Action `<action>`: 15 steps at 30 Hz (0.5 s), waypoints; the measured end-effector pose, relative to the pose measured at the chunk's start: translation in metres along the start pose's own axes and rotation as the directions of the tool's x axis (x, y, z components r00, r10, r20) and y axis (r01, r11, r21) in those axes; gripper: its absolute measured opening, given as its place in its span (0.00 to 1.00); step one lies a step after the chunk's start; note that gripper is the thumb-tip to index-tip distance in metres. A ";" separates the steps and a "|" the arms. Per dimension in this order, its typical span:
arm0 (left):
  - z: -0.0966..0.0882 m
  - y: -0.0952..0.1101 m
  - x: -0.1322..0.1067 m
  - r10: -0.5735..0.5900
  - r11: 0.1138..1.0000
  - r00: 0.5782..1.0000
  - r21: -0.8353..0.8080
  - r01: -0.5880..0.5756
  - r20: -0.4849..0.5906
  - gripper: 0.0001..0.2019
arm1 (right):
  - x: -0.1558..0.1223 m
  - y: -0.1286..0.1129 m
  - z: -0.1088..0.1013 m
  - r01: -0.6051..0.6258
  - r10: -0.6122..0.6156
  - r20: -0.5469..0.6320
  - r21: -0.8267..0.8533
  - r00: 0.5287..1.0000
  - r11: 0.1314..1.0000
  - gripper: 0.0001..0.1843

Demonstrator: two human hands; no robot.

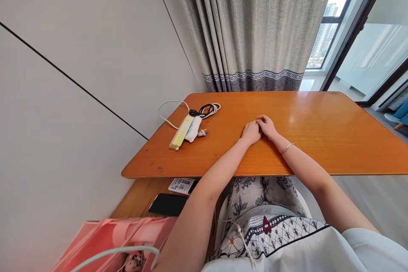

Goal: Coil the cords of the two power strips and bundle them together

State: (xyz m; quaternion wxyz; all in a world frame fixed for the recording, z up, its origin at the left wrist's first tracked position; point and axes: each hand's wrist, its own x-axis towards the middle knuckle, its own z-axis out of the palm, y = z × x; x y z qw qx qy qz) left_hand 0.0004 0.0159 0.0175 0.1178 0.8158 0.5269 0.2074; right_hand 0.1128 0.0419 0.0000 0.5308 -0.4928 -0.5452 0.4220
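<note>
On the orange-brown wooden table, my left hand and my right hand rest together near the middle. The right fingers bend over and touch the fingers of the left hand, partly covering them. Both hands look loosely closed, and no object shows in or between them. A thin bracelet circles my right wrist. Left of the hands lies a plug with metal prongs. Beside it are a white soft packet and a long pale-yellow power strip. Behind them sit coiled black and white cables.
Below the table on the left, a dark-screened phone and a printed white card or box lie on a wooden surface. A pink bag stands closer. A grey curtain hangs behind the table; a wall runs along the left.
</note>
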 end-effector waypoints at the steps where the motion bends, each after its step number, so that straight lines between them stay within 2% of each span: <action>1: -0.001 0.000 -0.002 0.003 1.000 1.000 0.011 -0.003 0.004 0.22 | 0.001 0.000 0.000 0.012 -0.011 0.019 -0.022 1.000 1.000 0.05; 6: -0.004 -0.005 -0.003 -0.016 0.997 1.000 0.070 0.015 0.013 0.20 | 0.003 0.002 -0.001 0.069 -0.056 0.100 -0.126 0.993 0.990 0.03; 15: 0.004 -0.010 -0.001 -0.021 0.994 1.000 0.105 0.021 -0.005 0.20 | 0.009 0.009 -0.004 0.148 -0.112 0.152 -0.250 0.982 0.957 0.05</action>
